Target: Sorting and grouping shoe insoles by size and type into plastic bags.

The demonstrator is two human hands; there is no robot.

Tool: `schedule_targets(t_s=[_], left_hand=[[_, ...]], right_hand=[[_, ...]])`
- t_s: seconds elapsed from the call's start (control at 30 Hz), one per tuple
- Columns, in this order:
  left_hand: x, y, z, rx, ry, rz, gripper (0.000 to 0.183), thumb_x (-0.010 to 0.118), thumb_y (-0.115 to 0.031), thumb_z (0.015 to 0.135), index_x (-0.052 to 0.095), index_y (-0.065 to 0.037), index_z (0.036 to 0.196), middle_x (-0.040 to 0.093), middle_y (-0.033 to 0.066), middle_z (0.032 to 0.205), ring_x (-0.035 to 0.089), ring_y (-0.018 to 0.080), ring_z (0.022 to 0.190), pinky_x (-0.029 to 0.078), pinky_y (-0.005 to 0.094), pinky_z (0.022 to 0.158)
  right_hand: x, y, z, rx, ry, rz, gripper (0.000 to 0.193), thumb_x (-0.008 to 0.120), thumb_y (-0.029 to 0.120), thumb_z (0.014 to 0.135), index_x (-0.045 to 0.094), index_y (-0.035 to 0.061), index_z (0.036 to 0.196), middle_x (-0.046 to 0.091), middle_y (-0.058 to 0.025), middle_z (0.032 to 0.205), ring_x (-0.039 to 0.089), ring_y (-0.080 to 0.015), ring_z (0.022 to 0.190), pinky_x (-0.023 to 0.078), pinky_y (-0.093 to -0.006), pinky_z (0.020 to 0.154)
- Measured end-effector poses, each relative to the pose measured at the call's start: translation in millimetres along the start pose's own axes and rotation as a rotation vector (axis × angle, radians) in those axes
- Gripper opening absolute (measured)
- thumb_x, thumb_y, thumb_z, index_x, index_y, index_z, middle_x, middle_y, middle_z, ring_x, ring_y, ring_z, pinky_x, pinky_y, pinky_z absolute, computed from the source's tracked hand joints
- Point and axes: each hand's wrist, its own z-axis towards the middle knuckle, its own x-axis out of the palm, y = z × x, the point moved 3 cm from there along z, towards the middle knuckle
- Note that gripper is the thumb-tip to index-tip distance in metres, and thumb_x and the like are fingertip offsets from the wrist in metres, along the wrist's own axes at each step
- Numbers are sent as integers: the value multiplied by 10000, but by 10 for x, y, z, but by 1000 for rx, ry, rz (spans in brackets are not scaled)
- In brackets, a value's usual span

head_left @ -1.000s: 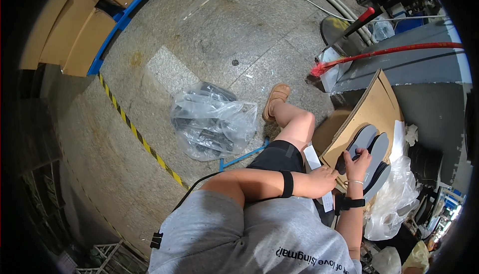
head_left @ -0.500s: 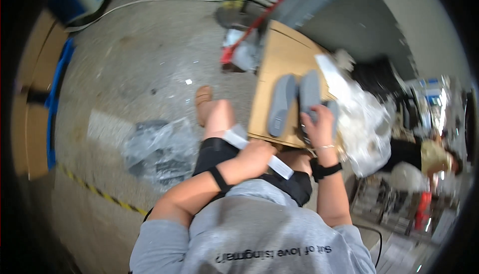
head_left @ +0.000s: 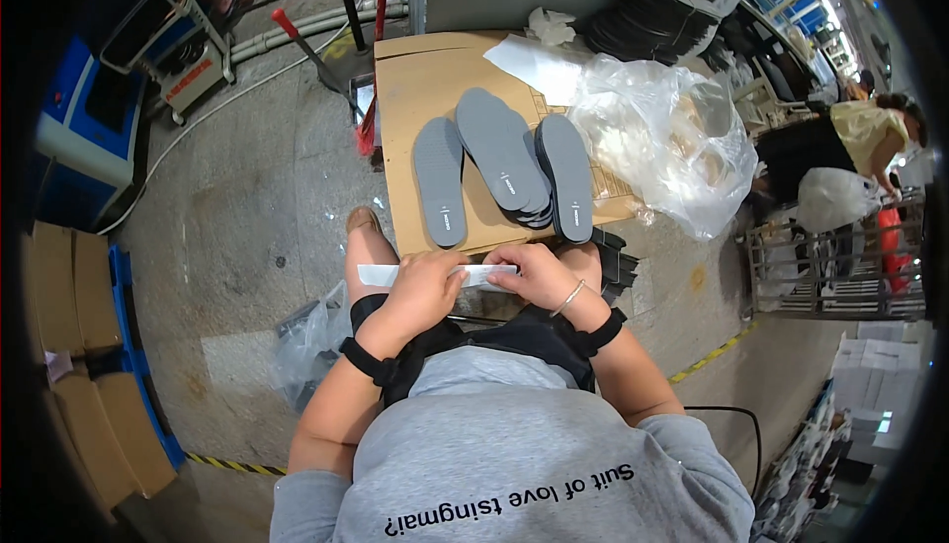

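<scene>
Two bare hands held one narrow, flat strip of white paper [head_left: 478, 274]. The left hand [head_left: 425, 286] pinched it near its middle, fingers closed, and the right hand [head_left: 534, 274] gripped its right end between thumb and fingertips. The strip lay level over the person's lap, just off the near edge of one brown, flat cardboard sheet [head_left: 413, 79]. It looked straight-edged, pale and long, its left end sticking out past the left hand; any marks on it were too small to tell.

Grey, foot-shaped insoles with small white print at the heel lay on the cardboard in three groups: one single insole [head_left: 438, 182] toward the left edge, one fanned stack [head_left: 497, 153] in the middle, too overlapped to count, and one pile [head_left: 566, 177] of at least two nearer the right edge. One white paper sheet [head_left: 534, 69] lay at the far right corner. One crumpled, clear plastic bag [head_left: 672, 138] spread over the right edge, and another, a translucent bag with dark contents [head_left: 311, 350], sat on the floor.
</scene>
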Motion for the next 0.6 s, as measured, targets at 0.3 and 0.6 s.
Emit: schedule_targets(t_s=[0.3, 0.6], left_hand=[[76, -32, 14, -74, 74, 0, 142, 538, -141, 809, 578, -14, 759, 593, 173, 703, 576, 375, 715, 430, 454, 681], [104, 62, 42, -212, 118, -53, 192, 532, -158, 841, 589, 25, 833, 587, 210, 710, 577, 354, 685, 441, 385, 618]], right_hand=[[102, -68, 17, -302, -218, -176, 157, 643, 133, 738, 618, 46, 866, 614, -117, 805, 569, -292, 801, 447, -365, 723], [199, 34, -88, -588, -518, -557, 145, 600, 107, 710, 608, 58, 846, 577, -46, 861, 540, -214, 874, 424, -336, 757]])
